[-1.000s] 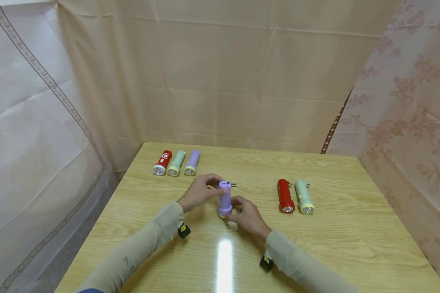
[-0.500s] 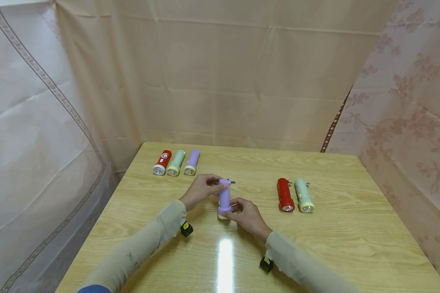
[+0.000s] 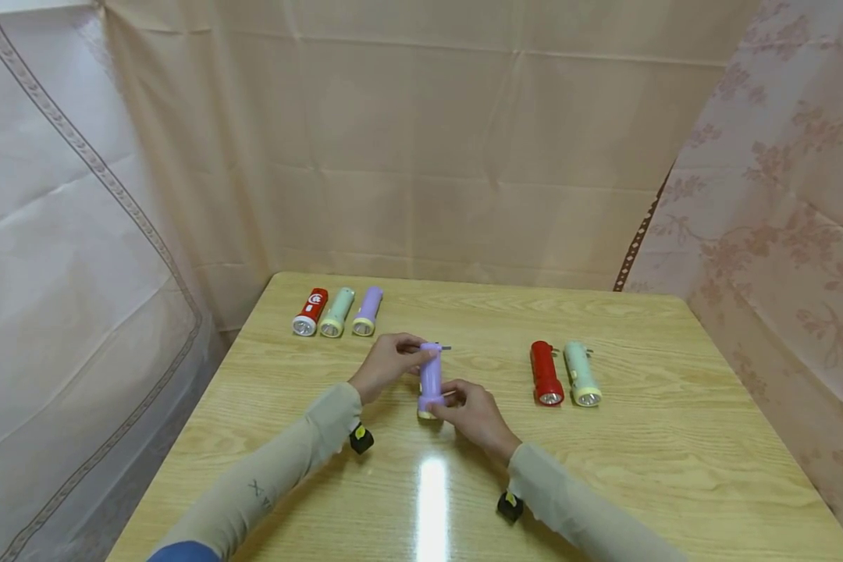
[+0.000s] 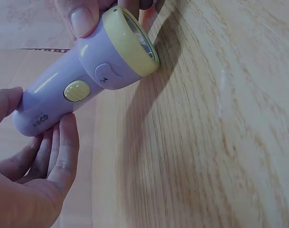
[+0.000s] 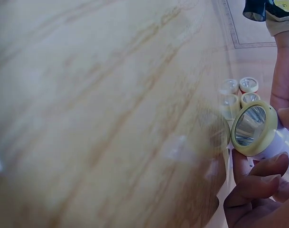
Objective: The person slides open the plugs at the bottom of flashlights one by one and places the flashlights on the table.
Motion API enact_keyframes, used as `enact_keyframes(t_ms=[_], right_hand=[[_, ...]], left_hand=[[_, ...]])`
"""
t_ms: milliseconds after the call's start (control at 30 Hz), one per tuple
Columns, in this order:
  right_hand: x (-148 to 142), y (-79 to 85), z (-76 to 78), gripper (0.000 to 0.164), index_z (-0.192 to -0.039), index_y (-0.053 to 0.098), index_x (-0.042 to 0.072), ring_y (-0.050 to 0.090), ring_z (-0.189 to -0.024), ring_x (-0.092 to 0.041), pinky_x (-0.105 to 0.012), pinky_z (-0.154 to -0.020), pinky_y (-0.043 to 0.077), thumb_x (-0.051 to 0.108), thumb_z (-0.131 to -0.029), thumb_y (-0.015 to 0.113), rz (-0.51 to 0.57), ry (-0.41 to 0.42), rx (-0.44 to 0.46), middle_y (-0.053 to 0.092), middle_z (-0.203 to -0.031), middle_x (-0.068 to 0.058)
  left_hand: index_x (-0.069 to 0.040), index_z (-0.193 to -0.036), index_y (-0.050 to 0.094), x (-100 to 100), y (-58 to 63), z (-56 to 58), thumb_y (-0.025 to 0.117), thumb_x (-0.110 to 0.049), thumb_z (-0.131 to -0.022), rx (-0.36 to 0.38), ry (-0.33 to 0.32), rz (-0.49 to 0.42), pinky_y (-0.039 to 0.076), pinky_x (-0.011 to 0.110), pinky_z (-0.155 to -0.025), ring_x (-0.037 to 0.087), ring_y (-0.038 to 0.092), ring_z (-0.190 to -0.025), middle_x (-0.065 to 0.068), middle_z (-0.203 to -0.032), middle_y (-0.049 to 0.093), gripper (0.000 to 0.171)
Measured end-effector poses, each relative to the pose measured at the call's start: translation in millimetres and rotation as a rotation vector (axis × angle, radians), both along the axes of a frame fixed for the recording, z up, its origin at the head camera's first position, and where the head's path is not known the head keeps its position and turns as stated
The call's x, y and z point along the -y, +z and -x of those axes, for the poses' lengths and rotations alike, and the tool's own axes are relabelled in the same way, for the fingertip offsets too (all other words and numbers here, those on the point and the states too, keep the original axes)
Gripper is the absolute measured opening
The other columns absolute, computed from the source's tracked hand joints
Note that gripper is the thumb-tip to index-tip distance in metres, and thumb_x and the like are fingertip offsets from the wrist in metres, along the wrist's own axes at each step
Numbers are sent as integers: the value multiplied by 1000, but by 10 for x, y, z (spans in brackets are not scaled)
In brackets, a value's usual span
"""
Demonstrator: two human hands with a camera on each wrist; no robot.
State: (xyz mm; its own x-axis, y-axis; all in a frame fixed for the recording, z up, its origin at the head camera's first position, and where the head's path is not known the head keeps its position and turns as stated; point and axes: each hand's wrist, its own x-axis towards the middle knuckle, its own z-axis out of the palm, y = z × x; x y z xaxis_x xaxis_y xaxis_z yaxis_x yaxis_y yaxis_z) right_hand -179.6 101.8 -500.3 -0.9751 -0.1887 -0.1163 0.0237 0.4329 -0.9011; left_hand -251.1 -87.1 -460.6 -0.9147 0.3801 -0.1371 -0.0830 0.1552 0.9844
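A purple flashlight (image 3: pixel 431 380) with a pale yellow head ring stands at a tilt, lens end down, close over the wooden table. My left hand (image 3: pixel 388 365) grips its tail end between thumb and fingers. Thin metal plug prongs (image 3: pixel 446 348) stick out to the right from that end. Lower down, my right hand (image 3: pixel 479 420) holds the head end. In the left wrist view, a yellow oval switch (image 4: pixel 77 90) shows on the body, and the right thumb (image 4: pixel 82 21) presses near the head. The reflector (image 5: pixel 251 126) shows in the right wrist view.
At the back left of the table (image 3: pixel 674 484) lie a red flashlight (image 3: pixel 311 312), a green one (image 3: pixel 338 312) and another purple one (image 3: pixel 368 311). Right of my hands lie a red flashlight (image 3: pixel 546 375) and a green one (image 3: pixel 582 375), both with prongs out. Cloth curtains (image 3: pixel 457 156) hang around.
The purple flashlight has turned a little in my hands, its prongs now showing as one thin line. My left wrist has shifted slightly to the right. Both hands keep their hold.
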Motion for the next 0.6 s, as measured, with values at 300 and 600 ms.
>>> enact_keyframes(t_ms=[300, 600], right_hand=[[-76, 24, 33, 48, -113, 65, 13, 59, -88, -16, -29, -71, 49, 43, -78, 77, -46, -50, 42, 66, -96, 0], [-200, 91, 47, 46, -110, 67, 13, 61, -87, -15, -29, -70, 50, 44, -78, 76, -81, -90, 17, 68, -94, 1]], left_hand=[[-4, -117, 62, -102, -137, 126, 72, -30, -86, 7, 15, -13, 52, 47, -87, 24, 65, -93, 10, -109, 66, 41], [-4, -116, 63, -278, -166, 209, 75, -36, -82, 5, 28, -31, 54, 44, -83, 24, 67, -90, 9, -107, 67, 48]])
